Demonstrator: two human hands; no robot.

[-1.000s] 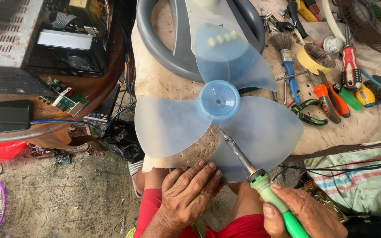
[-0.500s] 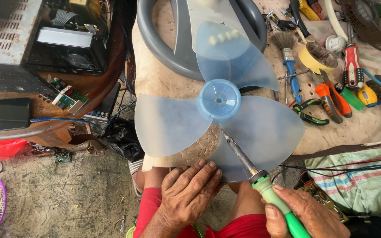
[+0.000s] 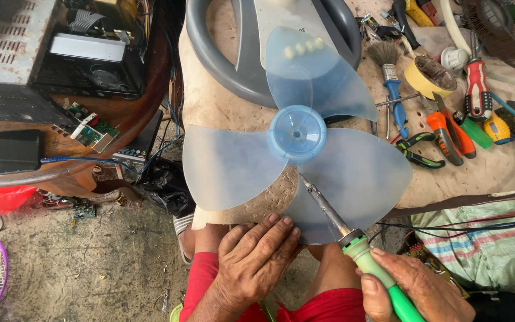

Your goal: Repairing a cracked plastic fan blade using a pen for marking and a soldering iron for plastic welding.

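A translucent blue three-blade fan propeller [image 3: 296, 134] lies flat on a worn work board [image 3: 210, 101]. My left hand [image 3: 251, 262] presses down on the near edge of the lower blade, fingers spread. My right hand [image 3: 415, 289] grips the green handle of a soldering iron [image 3: 353, 238]. Its metal tip rests on the blade just below the round hub.
A grey plastic ring part [image 3: 233, 53] lies behind the propeller. To the right are a brush [image 3: 388, 71], yellow tape roll [image 3: 430, 76], screwdrivers [image 3: 478, 83] and pliers [image 3: 415, 149]. Old electronics [image 3: 84, 59] sit left. A striped sack [image 3: 484, 244] is at right.
Almost nothing differs; both hands and the soldering iron hold nearly the same place on the blade, with only a slight shift of the view.
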